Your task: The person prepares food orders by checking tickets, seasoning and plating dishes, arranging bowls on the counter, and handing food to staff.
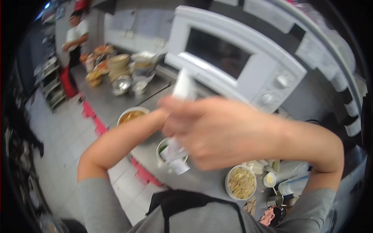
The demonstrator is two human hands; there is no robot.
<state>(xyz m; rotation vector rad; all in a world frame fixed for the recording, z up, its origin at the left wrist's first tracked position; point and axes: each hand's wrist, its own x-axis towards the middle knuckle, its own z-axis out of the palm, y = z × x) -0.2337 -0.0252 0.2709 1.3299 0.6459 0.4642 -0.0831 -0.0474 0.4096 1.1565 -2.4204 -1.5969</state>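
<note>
In front of my chest my two hands come together, both smeared by motion. My right hand [217,130] is closed around a white sheet-like thing [184,84], perhaps paper or cloth, which sticks up above the fingers. Crumpled white material [175,148] shows below the same hand. My left hand [162,117] lies mostly behind the right one, its fingers hidden. Under the hands stands a white bowl [158,152] with something green inside, and white paper slips [179,166] lie over its rim. A bowl of fried rice [241,183] is below my right forearm.
A white microwave [217,46] stands behind the steel counter [112,104]. Another bowl [132,115] sits partly behind my left forearm. Stacked bowls [119,65] and a metal bowl [122,85] are farther left. A person [77,35] stands at the far end. Small containers [270,179] sit at right.
</note>
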